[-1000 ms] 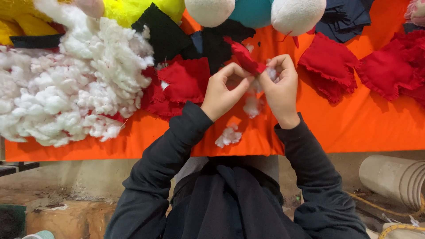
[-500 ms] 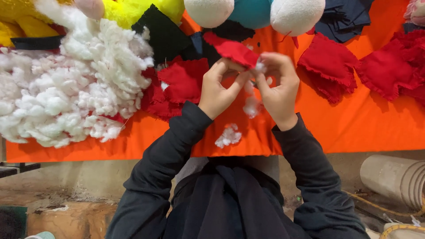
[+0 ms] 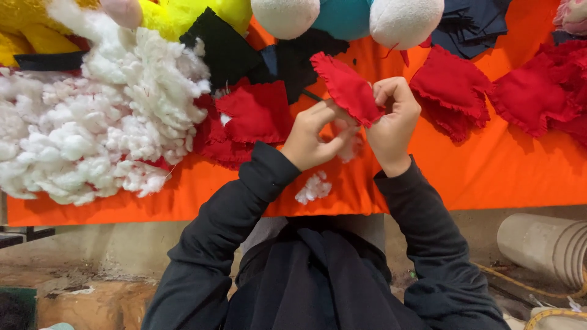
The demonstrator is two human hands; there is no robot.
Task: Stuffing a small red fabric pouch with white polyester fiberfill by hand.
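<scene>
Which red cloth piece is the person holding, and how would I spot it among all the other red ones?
Find the orange table cover, then the big white stuffing pile on its left. Just right of the middle, the left hand and right hand meet. The held red pouch is the only red piece lifted between fingers; the others lie flat.

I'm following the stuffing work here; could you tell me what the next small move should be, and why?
Probably press the white stuffing deeper into the red fabric pouch. The left hand and right hand both pinch the pouch above the orange cloth, and fibre shows at its lower edge.
</scene>
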